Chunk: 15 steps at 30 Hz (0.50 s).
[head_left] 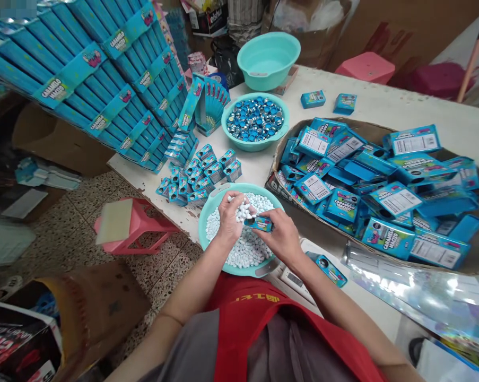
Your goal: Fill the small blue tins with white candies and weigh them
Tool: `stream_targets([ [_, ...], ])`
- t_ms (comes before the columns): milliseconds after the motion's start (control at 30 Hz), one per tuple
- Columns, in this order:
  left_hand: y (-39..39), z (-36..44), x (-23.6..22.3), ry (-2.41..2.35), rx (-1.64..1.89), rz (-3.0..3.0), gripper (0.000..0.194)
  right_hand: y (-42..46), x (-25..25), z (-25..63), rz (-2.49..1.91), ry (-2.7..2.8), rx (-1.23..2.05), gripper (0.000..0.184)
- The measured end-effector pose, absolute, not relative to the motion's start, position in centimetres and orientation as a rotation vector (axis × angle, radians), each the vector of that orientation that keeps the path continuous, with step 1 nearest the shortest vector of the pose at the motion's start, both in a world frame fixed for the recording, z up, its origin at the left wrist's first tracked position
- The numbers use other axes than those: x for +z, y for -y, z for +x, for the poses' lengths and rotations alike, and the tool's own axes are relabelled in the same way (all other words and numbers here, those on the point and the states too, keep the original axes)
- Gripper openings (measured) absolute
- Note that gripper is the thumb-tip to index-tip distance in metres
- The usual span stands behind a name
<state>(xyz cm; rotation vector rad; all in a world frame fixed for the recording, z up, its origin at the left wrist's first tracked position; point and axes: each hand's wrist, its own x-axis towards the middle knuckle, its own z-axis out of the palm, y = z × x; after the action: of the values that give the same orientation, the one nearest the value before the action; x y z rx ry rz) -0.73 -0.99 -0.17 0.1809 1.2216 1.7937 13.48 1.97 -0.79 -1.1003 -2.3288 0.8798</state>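
Observation:
Over a turquoise basin (202, 233) of small white candies (245, 258), both my hands work close together. Fingers of my left hand (230, 215) are curled around a clump of the white candies, right by the opening of a small blue box (259, 223). That box lies tilted in my right hand (284, 234), gripped between thumb and fingers, its open end toward my left hand. Beside the basin, on a white scale (297, 281), rests another blue box (330, 269) with a round hole.
A cut-down carton (277, 183) full of blue boxes stands on the right. Small boxes (201, 172) with holes cluster beyond the basin. Behind are a bowl of blue-and-silver caps (255, 119), another turquoise basin (269, 55) and tall stacked display boxes (99, 79). A pink stool (144, 228) stands left.

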Motion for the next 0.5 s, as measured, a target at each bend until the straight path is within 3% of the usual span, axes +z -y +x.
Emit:
stream_targets([
  [500, 0.34, -0.03, 0.03, -1.300, 1.855, 0.252, 0.030, -2.45, -1.14, 12.83, -1.114, 2.275, 0.960, 0.032],
])
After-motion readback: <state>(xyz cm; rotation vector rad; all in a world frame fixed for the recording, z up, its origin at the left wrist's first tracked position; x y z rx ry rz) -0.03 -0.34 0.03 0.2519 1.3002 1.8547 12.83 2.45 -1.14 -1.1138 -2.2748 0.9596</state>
